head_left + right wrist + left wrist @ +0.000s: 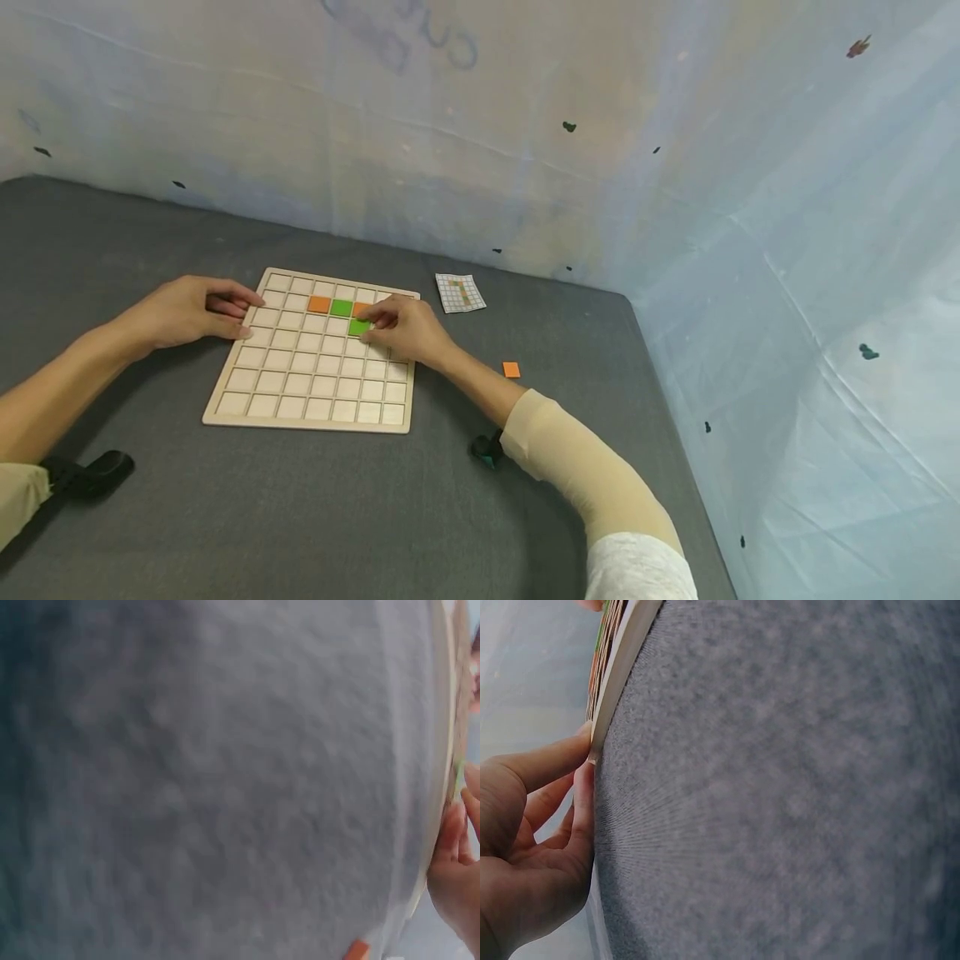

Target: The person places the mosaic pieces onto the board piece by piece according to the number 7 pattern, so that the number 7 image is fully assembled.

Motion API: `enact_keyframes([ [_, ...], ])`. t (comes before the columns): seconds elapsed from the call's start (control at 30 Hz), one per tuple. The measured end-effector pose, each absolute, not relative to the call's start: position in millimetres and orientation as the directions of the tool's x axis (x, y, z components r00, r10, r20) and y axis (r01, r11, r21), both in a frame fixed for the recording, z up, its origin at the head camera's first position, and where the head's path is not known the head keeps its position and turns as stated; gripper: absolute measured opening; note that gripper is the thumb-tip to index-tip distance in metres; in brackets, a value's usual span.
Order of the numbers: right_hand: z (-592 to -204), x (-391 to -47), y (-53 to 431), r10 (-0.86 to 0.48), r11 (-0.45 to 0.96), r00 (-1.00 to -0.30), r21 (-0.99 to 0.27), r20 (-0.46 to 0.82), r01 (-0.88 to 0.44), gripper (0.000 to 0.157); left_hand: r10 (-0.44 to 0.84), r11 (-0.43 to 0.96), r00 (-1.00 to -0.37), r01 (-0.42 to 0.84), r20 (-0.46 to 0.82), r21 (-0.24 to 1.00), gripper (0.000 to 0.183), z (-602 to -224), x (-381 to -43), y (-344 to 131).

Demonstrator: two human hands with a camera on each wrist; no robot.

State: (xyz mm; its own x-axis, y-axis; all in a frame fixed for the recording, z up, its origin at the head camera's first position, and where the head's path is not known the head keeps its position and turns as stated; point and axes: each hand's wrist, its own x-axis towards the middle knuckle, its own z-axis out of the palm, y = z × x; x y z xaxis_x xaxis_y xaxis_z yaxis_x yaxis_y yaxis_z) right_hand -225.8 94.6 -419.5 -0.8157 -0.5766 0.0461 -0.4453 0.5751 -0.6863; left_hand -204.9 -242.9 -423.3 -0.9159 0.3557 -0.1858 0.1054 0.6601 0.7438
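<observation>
My right hand (408,329) is over the upper right part of a wooden grid board (300,427), thumb and fingertips pinching a green square tile (357,327). Just above that tile, an orange tile (361,309) is partly hidden by the fingers. To its left in the same row lie another green tile (341,307) and another orange tile (318,304). My left hand (183,312) touches the board's left edge with thumb and fingertips apart. In the left wrist view, the left fingers (555,761) meet the board's rim (622,675).
A small printed grid card (461,293) with a coloured pattern lies behind the board to the right. A loose orange tile (511,369) rests on the grey cloth near the right forearm. Pale sheeting (375,167) rises at the back and right.
</observation>
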Motion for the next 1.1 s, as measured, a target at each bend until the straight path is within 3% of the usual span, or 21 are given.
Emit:
enact_keyframes([
  [0.23,-414.8,-225.5,113.5,-0.565,0.506,-0.825,-0.788,0.004,-0.350,0.026,0.364,0.655,-0.911,0.103,-0.193,0.749,0.060,-424.6,-205.1,-243.1],
  [0.53,-387.9,-207.7,136.9,-0.562,0.371,-0.824,-0.869,0.069,-0.326,0.029,0.352,0.648,-0.912,0.077,-0.208,0.758,0.063,-423.8,-201.1,-247.1],
  [0.67,-378.7,-203.8,150.4,-0.540,0.380,-0.838,-0.864,0.082,-0.330,0.029,0.346,0.671,-0.919,0.102,-0.188,0.734,0.060,-421.8,-201.6,-245.4],
  [0.87,-398.2,-213.8,178.2,-0.468,0.411,-0.876,-0.849,0.116,-0.332,0.028,0.350,0.708,-0.927,0.170,-0.132,0.685,0.054,-421.3,-203.8,-240.0],
  [1.1,-406.1,-208.6,200.4,-0.411,0.463,-0.910,-0.846,0.060,-0.265,0.028,0.372,0.683,-0.915,0.157,-0.155,0.713,0.062,-423.7,-205.0,-243.5],
])
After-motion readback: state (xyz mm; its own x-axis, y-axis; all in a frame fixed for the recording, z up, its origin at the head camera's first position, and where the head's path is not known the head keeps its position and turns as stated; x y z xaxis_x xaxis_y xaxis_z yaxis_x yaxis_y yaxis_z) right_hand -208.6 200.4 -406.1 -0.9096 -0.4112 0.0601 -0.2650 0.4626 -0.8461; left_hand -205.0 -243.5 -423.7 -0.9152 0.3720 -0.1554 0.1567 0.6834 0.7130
